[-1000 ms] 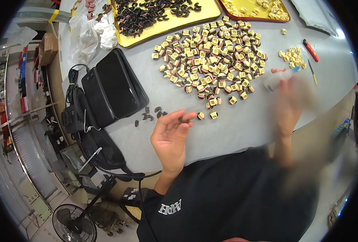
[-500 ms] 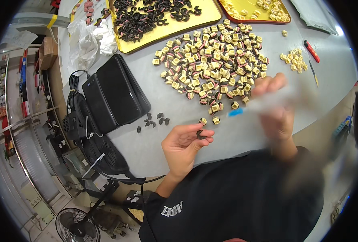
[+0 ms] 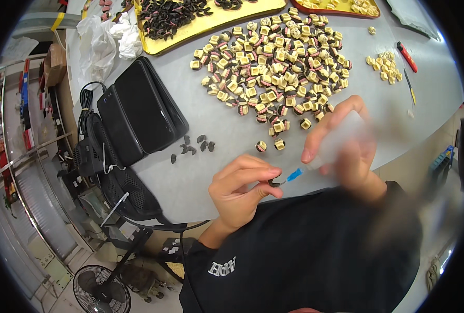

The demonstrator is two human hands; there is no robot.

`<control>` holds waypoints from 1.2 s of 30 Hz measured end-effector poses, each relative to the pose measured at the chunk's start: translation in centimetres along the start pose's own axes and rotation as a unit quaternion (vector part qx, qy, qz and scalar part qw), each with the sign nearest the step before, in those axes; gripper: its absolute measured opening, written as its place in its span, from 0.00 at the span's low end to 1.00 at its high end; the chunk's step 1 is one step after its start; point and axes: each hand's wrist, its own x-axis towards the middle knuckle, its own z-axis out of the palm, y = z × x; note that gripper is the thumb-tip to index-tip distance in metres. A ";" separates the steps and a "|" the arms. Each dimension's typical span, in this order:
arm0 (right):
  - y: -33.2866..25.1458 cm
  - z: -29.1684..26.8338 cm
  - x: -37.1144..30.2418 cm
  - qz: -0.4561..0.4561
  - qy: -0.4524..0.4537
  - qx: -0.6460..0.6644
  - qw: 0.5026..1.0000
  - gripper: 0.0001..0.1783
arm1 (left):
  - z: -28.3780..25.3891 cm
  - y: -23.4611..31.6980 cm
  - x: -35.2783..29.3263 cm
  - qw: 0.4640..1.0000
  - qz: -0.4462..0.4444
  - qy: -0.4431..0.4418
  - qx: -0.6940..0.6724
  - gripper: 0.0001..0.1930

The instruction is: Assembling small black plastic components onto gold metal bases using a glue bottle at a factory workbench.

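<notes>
My left hand [image 3: 242, 190] pinches a small dark curved piece [image 3: 274, 183] between thumb and fingertips, just above the near table edge. In my right hand [image 3: 349, 151] is a translucent glue bottle [image 3: 328, 148] with a blue tip and a thin needle. The bottle is tilted, and its needle end is at the dark piece. Motion blurs part of the bottle and my right fingers. Just beyond my hands lie two small cream-and-dark pieces [image 3: 279, 144], and a large pile of such cream, pink and dark pieces [image 3: 273, 68] spreads further back.
Several loose dark pieces [image 3: 190, 148] lie left, beside a black flat device [image 3: 143, 109] with cables. Behind stand a yellow tray [image 3: 164, 49] of dark pieces and a red-rimmed tray [image 3: 341, 12]. Cream pieces [image 3: 386, 67], a red cutter [image 3: 407, 56] and a thin tool [image 3: 410, 87] lie right.
My right hand has brought the glue bottle down and left, so its needle now meets the dark piece. The left hand, still pinching that piece, has shifted slightly right.
</notes>
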 end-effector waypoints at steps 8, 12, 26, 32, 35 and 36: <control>0.0 -0.1 -0.2 -0.009 0.002 -0.020 1.000 0.18 | -0.2 -0.3 0.0 0.999 0.040 0.008 0.017 0.17; 0.0 -0.2 -0.3 -0.005 -0.005 -0.012 1.000 0.18 | -0.2 -0.3 0.0 0.998 0.044 0.009 0.032 0.18; 0.2 -0.2 -0.4 -0.007 -0.008 -0.022 1.000 0.19 | -0.2 -0.2 0.3 0.996 0.064 -0.004 0.061 0.18; 0.1 -0.1 -0.4 -0.013 0.002 -0.033 0.999 0.20 | -0.3 -0.3 0.2 0.995 0.069 -0.004 0.068 0.18; -0.1 -0.1 -0.4 -0.009 0.006 -0.034 0.999 0.20 | -0.3 -0.3 0.2 0.995 0.068 -0.004 0.072 0.18; -0.1 -0.1 -0.5 -0.008 0.008 -0.034 0.999 0.20 | -0.3 -0.3 0.2 0.995 0.068 -0.004 0.072 0.18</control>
